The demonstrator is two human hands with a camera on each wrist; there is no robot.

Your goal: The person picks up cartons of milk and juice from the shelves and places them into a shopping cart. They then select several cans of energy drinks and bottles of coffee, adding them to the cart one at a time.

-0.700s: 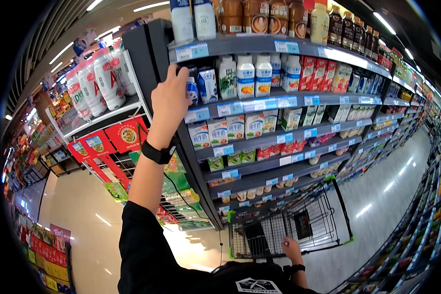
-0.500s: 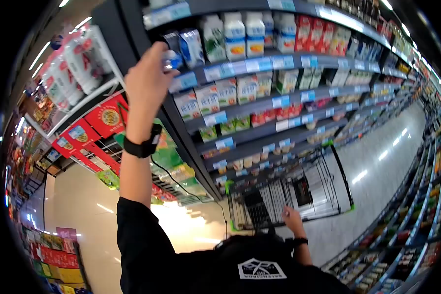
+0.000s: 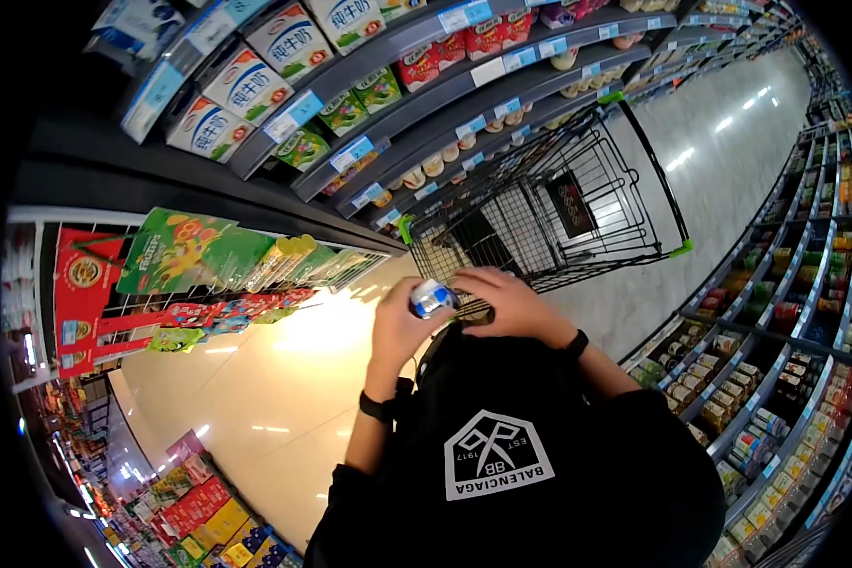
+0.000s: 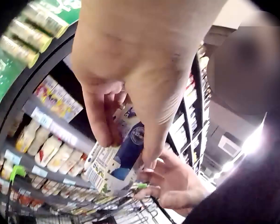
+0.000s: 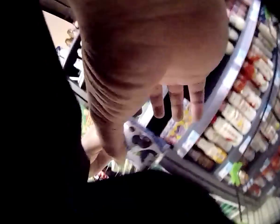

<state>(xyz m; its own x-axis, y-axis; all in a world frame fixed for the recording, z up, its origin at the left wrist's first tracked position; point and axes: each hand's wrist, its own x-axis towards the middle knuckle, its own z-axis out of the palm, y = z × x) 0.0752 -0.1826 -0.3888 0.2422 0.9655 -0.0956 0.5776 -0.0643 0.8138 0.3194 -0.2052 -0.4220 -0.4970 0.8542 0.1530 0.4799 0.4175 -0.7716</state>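
In front of the chest, my left hand (image 3: 398, 324) grips a small white-and-blue drink carton (image 3: 433, 299) between thumb and fingers. The left wrist view shows the carton (image 4: 114, 170) tilted, with a dark blue panel and barcode-like stripes. My right hand (image 3: 513, 305) is right beside it, fingers pointing toward the carton. In the right wrist view, three fingers of my right hand (image 5: 154, 56) are straight and spread, and its thumb lies close to the carton's dark-spotted side (image 5: 142, 143).
A wire shopping cart (image 3: 530, 227) with green corners stands just beyond the hands. Shelves with white milk boxes (image 3: 246, 83) run along the far side. Hanging green packs (image 3: 175, 251) are at left, with a rack of jars and bottles (image 3: 776, 369) at right.
My left hand has come down from the upper shelf to the chest with the carton. My right hand has risen from near the cart to beside it. The view has tilted downward.
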